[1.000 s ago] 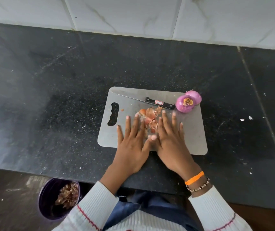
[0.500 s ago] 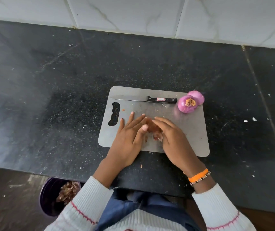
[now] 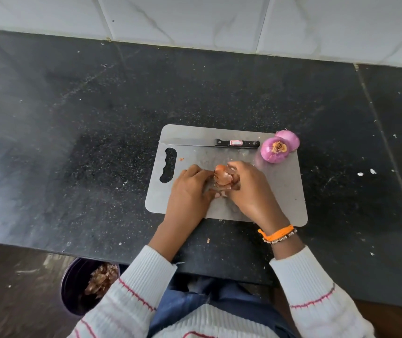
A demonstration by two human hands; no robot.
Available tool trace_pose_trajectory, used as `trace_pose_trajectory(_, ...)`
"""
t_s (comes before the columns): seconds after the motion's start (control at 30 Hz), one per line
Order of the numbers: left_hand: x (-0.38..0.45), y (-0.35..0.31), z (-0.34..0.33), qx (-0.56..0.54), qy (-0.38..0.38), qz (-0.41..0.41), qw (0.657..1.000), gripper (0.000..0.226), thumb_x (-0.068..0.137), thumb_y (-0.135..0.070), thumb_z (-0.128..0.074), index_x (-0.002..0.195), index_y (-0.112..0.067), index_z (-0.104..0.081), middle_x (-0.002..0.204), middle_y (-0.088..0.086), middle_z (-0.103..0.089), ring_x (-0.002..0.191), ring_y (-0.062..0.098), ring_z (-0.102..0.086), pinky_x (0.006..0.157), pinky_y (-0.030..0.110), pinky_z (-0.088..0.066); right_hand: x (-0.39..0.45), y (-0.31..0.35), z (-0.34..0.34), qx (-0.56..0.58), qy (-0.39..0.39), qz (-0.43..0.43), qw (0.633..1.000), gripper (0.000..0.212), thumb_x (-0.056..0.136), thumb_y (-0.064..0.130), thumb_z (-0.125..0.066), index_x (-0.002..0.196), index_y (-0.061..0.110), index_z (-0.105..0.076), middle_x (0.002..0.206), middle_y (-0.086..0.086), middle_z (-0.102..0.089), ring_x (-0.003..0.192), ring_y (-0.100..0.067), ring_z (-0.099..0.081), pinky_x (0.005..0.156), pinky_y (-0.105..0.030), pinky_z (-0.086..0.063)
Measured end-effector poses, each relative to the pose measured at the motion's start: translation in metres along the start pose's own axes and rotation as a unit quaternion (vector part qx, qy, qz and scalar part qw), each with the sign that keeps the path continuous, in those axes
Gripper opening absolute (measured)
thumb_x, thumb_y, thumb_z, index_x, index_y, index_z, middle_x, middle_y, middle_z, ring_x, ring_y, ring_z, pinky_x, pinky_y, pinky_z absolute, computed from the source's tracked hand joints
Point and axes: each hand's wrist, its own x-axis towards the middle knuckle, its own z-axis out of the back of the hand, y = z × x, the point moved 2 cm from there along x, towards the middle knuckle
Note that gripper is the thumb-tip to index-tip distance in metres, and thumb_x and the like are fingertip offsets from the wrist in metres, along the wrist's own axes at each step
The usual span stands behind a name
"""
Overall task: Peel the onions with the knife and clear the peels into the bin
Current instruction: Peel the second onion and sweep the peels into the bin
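A grey cutting board [image 3: 285, 191] lies on the black counter. Two peeled purple onions [image 3: 274, 150] sit at its far right corner, touching each other. A black-handled knife [image 3: 236, 143] lies along the board's far edge, untouched. My left hand [image 3: 190, 189] and my right hand [image 3: 251, 189] are cupped together over the board's middle, fingers curled round a heap of brown onion peels [image 3: 223, 176] gathered between them. A dark purple bin [image 3: 70, 289] with peels inside stands on the floor below the counter's edge, at the lower left.
The black granite counter [image 3: 97, 142] runs wide to the left and right of the board, with small white crumbs [image 3: 365, 172] at the right. A white tiled wall [image 3: 195, 18] closes off the back. One peel scrap [image 3: 208, 240] lies near the counter's front edge.
My hands lay flat beside the scattered peels, then swept inward; now their fingers are curled and the peels are bunched up between them.
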Motion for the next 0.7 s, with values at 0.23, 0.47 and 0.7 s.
trace_pose_trajectory(0.23,0.002,0.006,0.017,-0.036,-0.021,0.044,0.998,0.036,0.079,0.010,-0.059,0.108,-0.010,-0.069,0.097,0.006,-0.064,0.077,0.012,-0.053,0.071,0.008,-0.036,0.003,0.010,0.003,-0.129,0.103,0.018,0.986,0.098,0.066,0.046,-0.079,0.144,0.022,-0.024,0.131,-0.008,-0.028,0.118,-0.026,-0.040,0.085,-0.037,-0.044)
trace_pose_trajectory(0.47,-0.001,0.001,0.017,-0.041,-0.019,0.068,0.997,0.028,0.084,0.005,-0.052,0.093,-0.012,-0.071,0.093,0.005,-0.063,0.081,0.016,-0.057,0.070,0.018,-0.039,0.014,0.022,-0.010,-0.133,0.094,0.121,0.979,0.015,0.090,0.018,-0.057,0.104,0.016,-0.052,0.108,-0.004,-0.039,0.098,-0.025,-0.046,0.070,-0.035,-0.043)
trace_pose_trajectory(0.7,-0.002,-0.001,0.011,-0.067,-0.019,0.096,0.993,0.018,0.086,-0.001,-0.056,0.087,-0.013,-0.069,0.093,0.001,-0.066,0.083,0.016,-0.060,0.075,0.029,-0.049,0.011,0.019,-0.007,-0.089,0.044,0.102,0.990,0.010,0.085,0.002,-0.060,0.087,0.009,-0.066,0.096,-0.006,-0.053,0.085,-0.023,-0.055,0.064,-0.023,-0.032)
